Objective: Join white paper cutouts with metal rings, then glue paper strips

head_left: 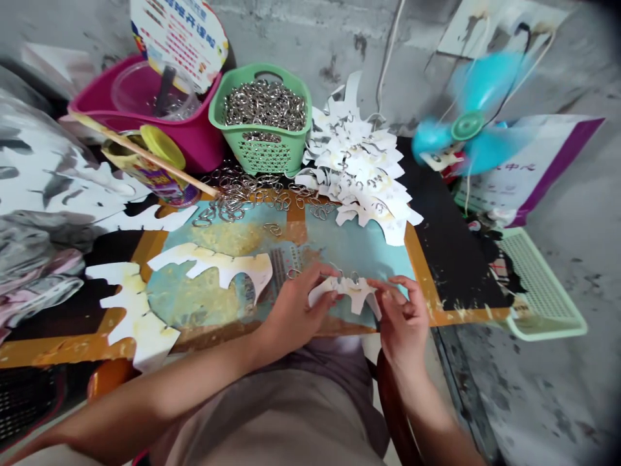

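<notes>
Cutout (350,290) between left hand (295,310) and right hand (402,317) — pinched by both.

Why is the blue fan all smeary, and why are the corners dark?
Head view: the blue fan smears because its blades seem to be spinning; head view: the wide lens bends the table edge and dims the right corners; head view: left hand, right hand and white card piece look fairly sharp.
</notes>
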`<state>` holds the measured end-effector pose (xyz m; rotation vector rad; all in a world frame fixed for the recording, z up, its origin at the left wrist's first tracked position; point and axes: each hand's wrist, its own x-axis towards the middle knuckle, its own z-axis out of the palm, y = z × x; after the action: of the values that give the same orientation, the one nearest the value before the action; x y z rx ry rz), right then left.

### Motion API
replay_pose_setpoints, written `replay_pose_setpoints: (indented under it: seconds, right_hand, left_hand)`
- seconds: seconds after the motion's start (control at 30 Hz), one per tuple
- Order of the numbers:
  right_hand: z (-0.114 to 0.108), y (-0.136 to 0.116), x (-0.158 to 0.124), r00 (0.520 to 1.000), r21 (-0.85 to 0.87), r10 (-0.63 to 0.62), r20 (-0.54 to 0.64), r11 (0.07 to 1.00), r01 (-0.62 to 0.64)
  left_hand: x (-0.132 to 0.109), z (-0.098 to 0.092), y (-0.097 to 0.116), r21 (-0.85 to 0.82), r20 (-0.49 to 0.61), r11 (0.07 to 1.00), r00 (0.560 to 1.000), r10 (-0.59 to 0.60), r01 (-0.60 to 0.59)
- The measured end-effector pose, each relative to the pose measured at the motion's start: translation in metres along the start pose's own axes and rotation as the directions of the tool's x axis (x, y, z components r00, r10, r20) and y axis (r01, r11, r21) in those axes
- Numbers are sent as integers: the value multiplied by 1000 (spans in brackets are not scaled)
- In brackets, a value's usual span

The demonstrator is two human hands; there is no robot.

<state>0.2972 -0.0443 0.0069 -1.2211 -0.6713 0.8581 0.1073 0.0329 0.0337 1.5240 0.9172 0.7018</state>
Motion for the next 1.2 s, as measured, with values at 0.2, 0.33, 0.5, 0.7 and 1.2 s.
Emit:
replay_pose_setpoints:
  seconds: [0.2, 0.33, 0.5, 0.7, 1.2]
  right_hand:
    - [-22, -30, 26, 953, -80, -259, -159, 965, 249]
    - [4, -45, 3, 828, -485, -498, 259, 674, 557]
    - [44, -41, -11, 767, -504, -439, 468, 581, 639]
    - [45, -35, -11, 763, -511, -454, 459, 568, 645]
    - [56, -25, -29, 952, -397, -153, 264, 882, 252]
  left_hand:
    - [-13, -3, 3, -178, -165, 978, 983, 81, -110]
    - [-19, -4, 10, -20, -106, 991, 986, 130, -133]
    - [-29, -8, 18, 194, -100, 950, 958, 267, -245]
    - [-35, -13, 17, 178, -72, 920, 927, 367, -350]
    - [-40, -16, 17, -580, 96, 815, 993, 65, 3]
